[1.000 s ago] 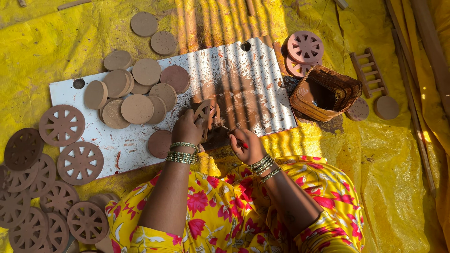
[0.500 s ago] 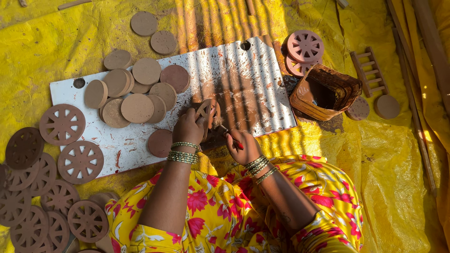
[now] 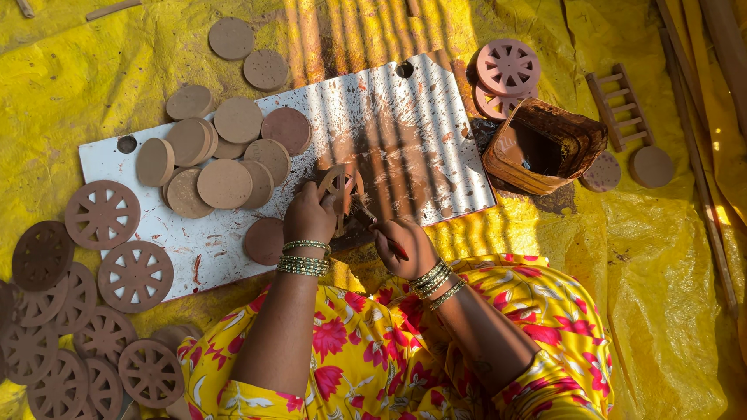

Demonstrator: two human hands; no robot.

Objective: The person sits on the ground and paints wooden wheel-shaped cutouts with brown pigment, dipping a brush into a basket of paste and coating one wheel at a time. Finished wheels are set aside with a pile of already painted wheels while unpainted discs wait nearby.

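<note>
- Left hand (image 3: pixel 309 219) pinches a clay wheel (image 3: pixel 336 183) upright over the white board (image 3: pixel 405 148); brown disc, wedge cut-outs, only partly cut.
- Right hand (image 3: pixel 402 247) at 4 o'clock of the wheel, fingers closed on a thin tool (image 3: pixel 366 218); tip looks to touch the wheel rim, blurred.
- Plain discs (image 3: pixel 226 183) piled at 9 o'clock, close.
- Finished wheels (image 3: pixel 103 214) off the board edge at 8 o'clock.
- Brown tub (image 3: pixel 545 144) at 2 o'clock, past the board edge.
- Bare board between wheel and tub.
</note>
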